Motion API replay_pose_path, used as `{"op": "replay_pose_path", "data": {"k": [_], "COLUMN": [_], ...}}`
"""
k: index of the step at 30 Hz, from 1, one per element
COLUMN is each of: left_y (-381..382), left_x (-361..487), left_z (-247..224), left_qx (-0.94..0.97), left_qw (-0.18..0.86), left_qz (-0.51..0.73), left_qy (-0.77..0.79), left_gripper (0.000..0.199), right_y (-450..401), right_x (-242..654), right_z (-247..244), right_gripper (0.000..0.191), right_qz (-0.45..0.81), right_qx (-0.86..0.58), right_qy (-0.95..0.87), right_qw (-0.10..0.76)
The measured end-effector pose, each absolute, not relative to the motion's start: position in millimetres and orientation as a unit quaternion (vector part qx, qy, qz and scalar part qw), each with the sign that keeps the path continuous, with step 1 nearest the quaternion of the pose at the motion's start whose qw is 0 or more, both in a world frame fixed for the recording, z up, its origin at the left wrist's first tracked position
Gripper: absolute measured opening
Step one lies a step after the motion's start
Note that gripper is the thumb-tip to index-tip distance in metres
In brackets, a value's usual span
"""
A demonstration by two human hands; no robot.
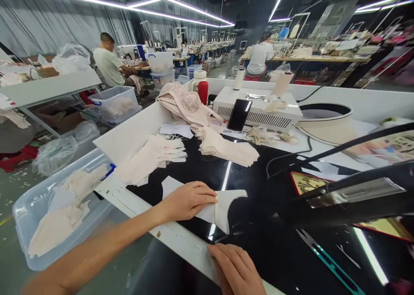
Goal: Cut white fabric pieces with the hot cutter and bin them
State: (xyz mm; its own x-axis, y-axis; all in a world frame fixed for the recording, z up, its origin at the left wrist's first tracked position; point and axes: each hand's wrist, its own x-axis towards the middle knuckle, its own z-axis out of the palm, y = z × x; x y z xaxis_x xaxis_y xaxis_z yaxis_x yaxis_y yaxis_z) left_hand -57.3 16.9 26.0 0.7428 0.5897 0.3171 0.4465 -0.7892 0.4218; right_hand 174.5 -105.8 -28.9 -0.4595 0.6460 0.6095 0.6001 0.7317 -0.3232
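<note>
My left hand [190,200] lies flat, palm down, on a pale cut fabric piece [223,208] on the glossy black work surface [258,178]. The piece spreads out on both sides of the hand, with a strip or seam crossing it just right of the fingertips. My right hand [237,267] rests at the table's white front edge, its fingers extended and nothing visible in them; its lower part is cut off by the frame. Beyond the left hand lie two stacks of cream fabric pieces, one at the left [152,155] and one behind [228,148].
Teal snips [330,260] lie at the right, below a black machine arm [349,200]. A phone [239,114] leans on a white box [258,107]. At the left stands a plastic bin [26,230] with fabric. Two people sit farther back.
</note>
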Motion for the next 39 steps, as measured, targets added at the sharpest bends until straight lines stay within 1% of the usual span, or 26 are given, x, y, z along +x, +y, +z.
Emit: {"op": "replay_pose_path", "data": {"k": [5,7,10,13,16,18,23,29,32,34,37,39], "left_y": [19.1,19.9,21.2,22.4,23.1,23.3,22.3,20.3,19.6,18.9,17.6,16.9], "left_x": [-54.2,-53.4,-52.6,-51.8,-50.7,-50.1,-50.7,-54.0,-54.5,-54.6,-54.8,-54.8], "left_z": [17.3,13.8,8.5,2.8,-1.8,-3.7,-2.1,5.2,5.7,6.2,8.9,11.5], "left_qx": [0.924,0.927,0.933,0.933,0.930,0.929,0.931,0.934,0.934,0.935,0.935,0.935], "left_qw": [0.142,0.121,0.083,0.061,0.051,0.046,0.049,0.065,0.068,0.073,0.083,0.089], "left_qz": [0.245,0.251,0.260,0.277,0.291,0.295,0.287,0.266,0.262,0.258,0.249,0.245], "left_qy": [0.258,0.250,0.233,0.220,0.217,0.219,0.223,0.229,0.232,0.234,0.238,0.242], "left_gripper": [0.034,0.032,0.027,0.025,0.023,0.023,0.024,0.026,0.026,0.027,0.028,0.028], "right_y": [-106.6,-108.1,-111.5,-111.8,-108.9,-107.8,-107.1,-86.3,-77.6,-75.9,-75.9,-74.9], "right_x": [178.7,178.6,175.4,169.6,165.4,164.9,166.5,161.0,159.5,159.3,158.4,157.3], "right_z": [-16.3,-12.3,-8.3,-7.1,-8.3,-9.3,-4.6,7.5,7.9,6.5,4.2,3.2], "right_gripper": [0.029,0.029,0.029,0.031,0.032,0.031,0.026,0.027,0.026,0.029,0.040,0.040], "right_qz": [0.037,0.042,-0.013,-0.091,-0.112,-0.114,-0.168,-0.207,-0.220,-0.227,-0.226,-0.222], "right_qx": [-0.343,-0.374,-0.434,-0.469,-0.483,-0.484,-0.494,-0.477,-0.462,-0.453,-0.449,-0.451], "right_qy": [-0.870,-0.851,-0.821,-0.811,-0.815,-0.814,-0.792,-0.817,-0.826,-0.831,-0.833,-0.832], "right_qw": [0.352,0.365,0.370,0.337,0.300,0.300,0.317,0.250,0.236,0.231,0.231,0.236]}}
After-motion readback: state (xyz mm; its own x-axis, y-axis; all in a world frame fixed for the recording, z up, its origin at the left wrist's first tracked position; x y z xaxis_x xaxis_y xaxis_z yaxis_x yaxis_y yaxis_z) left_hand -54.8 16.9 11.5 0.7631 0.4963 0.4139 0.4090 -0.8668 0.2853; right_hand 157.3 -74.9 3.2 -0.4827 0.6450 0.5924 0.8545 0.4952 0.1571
